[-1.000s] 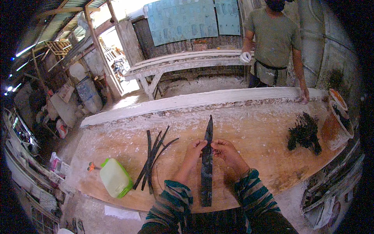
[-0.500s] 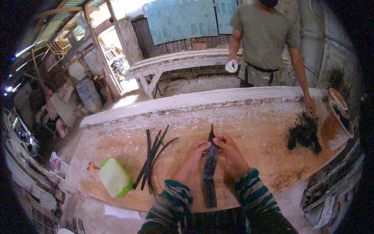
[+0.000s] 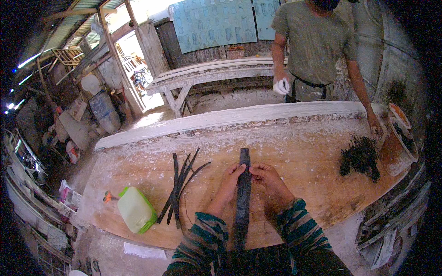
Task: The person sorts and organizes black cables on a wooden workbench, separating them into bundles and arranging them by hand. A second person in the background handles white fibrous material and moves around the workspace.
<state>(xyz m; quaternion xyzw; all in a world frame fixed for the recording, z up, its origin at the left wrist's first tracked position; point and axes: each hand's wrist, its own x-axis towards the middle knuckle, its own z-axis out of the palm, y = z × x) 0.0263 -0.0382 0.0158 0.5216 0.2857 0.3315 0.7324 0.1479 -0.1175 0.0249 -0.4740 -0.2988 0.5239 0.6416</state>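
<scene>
A wide, dark strip of flat, flexible material (image 3: 242, 202) lies lengthwise before me, its near end reaching the table's front edge. My left hand (image 3: 230, 180) pinches its left edge near the far end, thumb on top. On the opposite edge, my right hand (image 3: 268, 180) grips it between thumb and bent fingers. The fingertips beneath the strip are hidden. Left of my hands, several narrow black strips (image 3: 177, 188) lie crossed in a loose bunch.
Further left are a green-rimmed plastic container (image 3: 136, 209) and orange-handled scissors (image 3: 108, 198). At the right a tangled black heap (image 3: 357, 158) lies beside a brown bucket (image 3: 397, 149). Across the wooden table (image 3: 304, 161), a person (image 3: 313, 46) reaches toward that heap.
The strip's far end, narrow and twisted before, now lies flat and broad between my hands. The person opposite has shifted slightly right, their reaching hand moving from the heap toward the bucket.
</scene>
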